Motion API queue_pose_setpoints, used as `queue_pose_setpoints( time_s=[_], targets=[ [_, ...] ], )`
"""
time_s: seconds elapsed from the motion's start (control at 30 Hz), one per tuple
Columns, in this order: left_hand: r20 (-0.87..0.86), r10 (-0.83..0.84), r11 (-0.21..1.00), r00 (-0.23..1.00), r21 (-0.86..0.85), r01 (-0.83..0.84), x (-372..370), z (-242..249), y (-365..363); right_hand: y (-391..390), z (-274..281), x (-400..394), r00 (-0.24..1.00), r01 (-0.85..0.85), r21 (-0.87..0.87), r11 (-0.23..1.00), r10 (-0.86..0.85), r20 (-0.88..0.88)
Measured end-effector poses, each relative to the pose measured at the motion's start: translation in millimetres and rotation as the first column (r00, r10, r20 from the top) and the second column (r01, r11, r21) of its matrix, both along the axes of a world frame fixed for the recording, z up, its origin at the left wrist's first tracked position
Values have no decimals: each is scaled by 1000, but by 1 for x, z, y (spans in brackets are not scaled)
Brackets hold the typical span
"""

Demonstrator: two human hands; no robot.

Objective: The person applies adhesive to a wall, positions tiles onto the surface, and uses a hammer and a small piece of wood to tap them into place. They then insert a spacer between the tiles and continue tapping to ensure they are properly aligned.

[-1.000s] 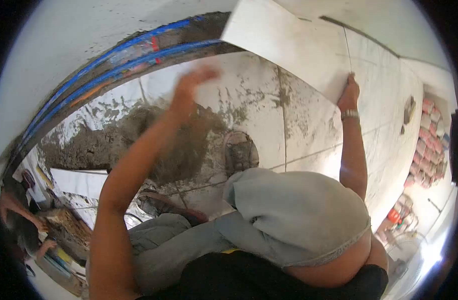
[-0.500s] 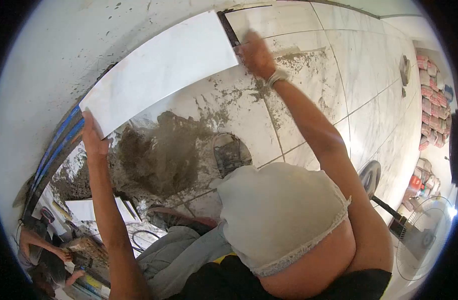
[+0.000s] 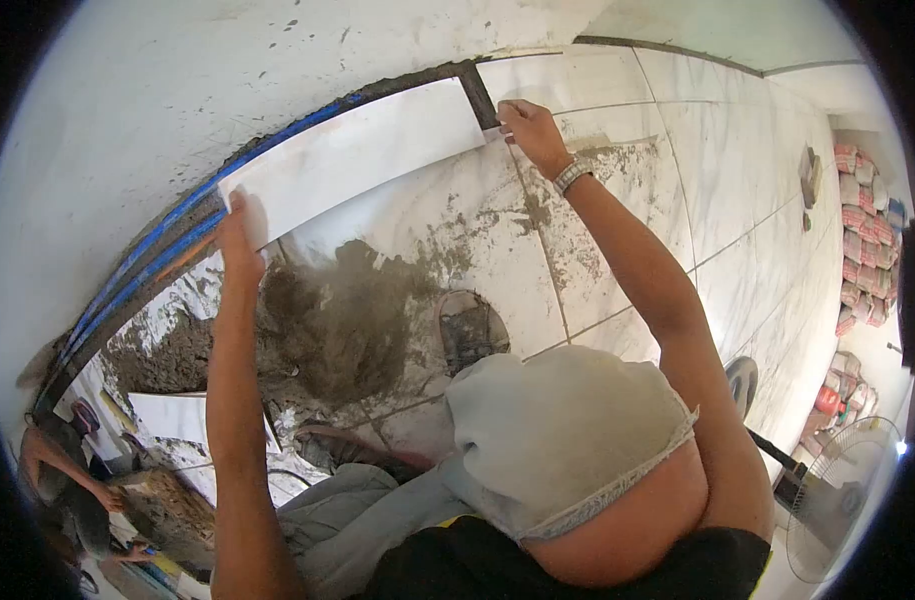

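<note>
Lowered toward the wall gap, the tile strip [image 3: 362,160] is gripped by left hand [image 3: 239,235] and right hand [image 3: 529,130] (end edges pinched); uneven seating is a risk if tilted.

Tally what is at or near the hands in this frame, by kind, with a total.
Hands: 2 (left hand, right hand)
Loose white tiles: 2 (held tile, spare tile)
Mortar pile: 1
Bucket: 1
Blue pipes: 2
Wristwatch: 1
Fan: 1
Total: 10
</note>
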State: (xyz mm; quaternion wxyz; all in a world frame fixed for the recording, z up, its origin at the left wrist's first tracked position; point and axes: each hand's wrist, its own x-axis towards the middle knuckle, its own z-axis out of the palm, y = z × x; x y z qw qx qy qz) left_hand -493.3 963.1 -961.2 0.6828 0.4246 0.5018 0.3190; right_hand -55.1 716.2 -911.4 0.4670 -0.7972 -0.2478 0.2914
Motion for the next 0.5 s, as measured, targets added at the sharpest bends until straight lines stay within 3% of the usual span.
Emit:
queue_pose_setpoints(
  time_s=[0.1, 0.17, 0.2, 0.27, 0.37, 0.43, 0.47, 0.5],
  targets=[
    [1, 97, 995, 995, 34, -97, 41, 7, -16, 16, -7, 10, 984, -74, 30, 997, 78, -158],
    [31, 111, 990, 993, -88, -108, 52, 8, -14, 23, -10, 11, 949, -157, -125, 980, 184, 255],
    [12, 99, 995, 995, 9, -99, 56, 6, -13, 25, -13, 8, 949, -165, -126, 978, 192, 249],
    [-48, 98, 995, 994, -11, -99, 65, 15, -15, 27, -18, 4, 928, -33, -30, 999, 41, 371],
    [-116, 83, 994, 990, -63, -90, 64, -9, 8, 29, -24, 3, 869, -1, -67, 998, 34, 494],
    [-98, -61, 998, 993, -18, 59, 57, -16, 16, 28, -28, 5, 830, 0, -99, 995, 55, 554],
    [-102, -50, 999, 993, -19, 49, 62, -6, 11, 27, -32, 7, 786, 6, -129, 992, 75, 613],
    [-218, 45, 979, 975, 202, 0, 77, 13, 0, 26, -36, 9, 788, -8, -129, 992, 86, 609]
  ],
)
